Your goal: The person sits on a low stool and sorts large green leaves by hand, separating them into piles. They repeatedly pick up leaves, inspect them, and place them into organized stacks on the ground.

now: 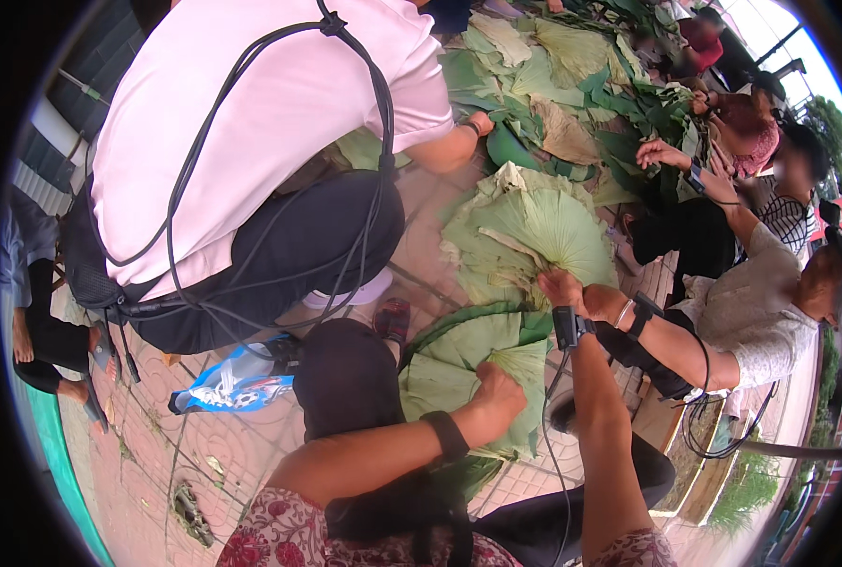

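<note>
My left hand (496,404) is closed at the fold of a layered bundle of green lotus leaves (440,378) between my knees, its fingers partly hidden. Farther out, my right hand (560,289) reaches to the near edge of a spread pile of paler lotus leaves (506,222), its fingers closed on a leaf there. A co-worker's hand (602,302), with a bracelet at the wrist, comes in from the right close beside mine. Both my wrists wear dark bands, and a cable runs down from the right one.
A person in a pale pink shirt (251,123) crouches at the left, with black cables over the back. Behind lies a large heap of leaves (562,85). A blue plastic bag (237,383) rests on the paving. More people sit along the right, near wooden boards (699,463).
</note>
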### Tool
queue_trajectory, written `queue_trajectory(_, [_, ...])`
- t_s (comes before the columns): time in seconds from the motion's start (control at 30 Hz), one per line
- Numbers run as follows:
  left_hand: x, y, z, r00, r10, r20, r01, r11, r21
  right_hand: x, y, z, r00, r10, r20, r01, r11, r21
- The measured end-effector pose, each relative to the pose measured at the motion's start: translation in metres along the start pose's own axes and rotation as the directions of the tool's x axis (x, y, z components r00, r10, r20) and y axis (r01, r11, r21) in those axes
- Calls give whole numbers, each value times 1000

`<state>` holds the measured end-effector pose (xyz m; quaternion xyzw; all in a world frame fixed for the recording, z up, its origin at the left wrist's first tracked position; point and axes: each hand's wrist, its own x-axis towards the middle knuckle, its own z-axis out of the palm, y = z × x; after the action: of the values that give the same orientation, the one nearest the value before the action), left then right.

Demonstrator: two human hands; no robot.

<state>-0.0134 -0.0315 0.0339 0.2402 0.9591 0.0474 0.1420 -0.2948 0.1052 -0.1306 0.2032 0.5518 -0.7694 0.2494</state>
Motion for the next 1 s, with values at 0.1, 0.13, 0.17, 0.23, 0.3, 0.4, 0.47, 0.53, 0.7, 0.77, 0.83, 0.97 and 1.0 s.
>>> queue_trajectory(0.1, [2,3,12,999,-35,-28,35,999,13,-32,18,5,990,-141,-20,132,965,-226])
queue_trajectory(0.13, [2,4,17,999,-46,-29,46,999,11,-41,23,2,991,-134,-10,126,953,-277])
queue_trajectory(0.17, [6,5,15,999,-17,-31,16,1000,-14,-45,22,-15,994,-105,17,104,937,-332])
queue_trajectory(0.23, [1,2,17,1000,5,-6,-6,998,-65,-50,47,-40,996,-2,91,41,899,-436])
queue_trajectory(0.3, [1,1,24,998,-7,-58,3,998,-70,-54,86,-82,989,91,118,-19,862,-507])
queue_trajectory(0.4, [12,7,1,995,28,-98,-33,998,-52,-62,135,-194,911,216,351,-89,934,-345])
queue_trajectory(0.47, [2,0,25,999,-49,1,48,991,-126,-100,207,-178,776,33,630,561,422,-712])
queue_trajectory(0.53, [4,1,7,997,-10,-76,1,992,-123,-137,245,-215,786,-49,617,618,107,-779])
queue_trajectory(0.7, [0,-15,20,995,1,-102,-12,994,-108,-188,289,-174,930,294,219,208,71,-976])
queue_trajectory(0.77, [7,-11,16,996,47,-80,-55,993,-104,-193,282,-182,916,185,357,381,-112,-918])
queue_trajectory(0.83, [13,-4,12,985,92,-145,-106,990,-90,-199,272,-189,905,-29,425,420,-107,-901])
queue_trajectory(0.97, [9,-5,24,998,27,-53,-32,995,-96,-226,260,-145,951,-56,303,307,276,-911])
queue_trajectory(1.0, [14,0,17,997,46,-59,-51,995,-85,-223,256,-156,955,-67,288,295,269,-917])
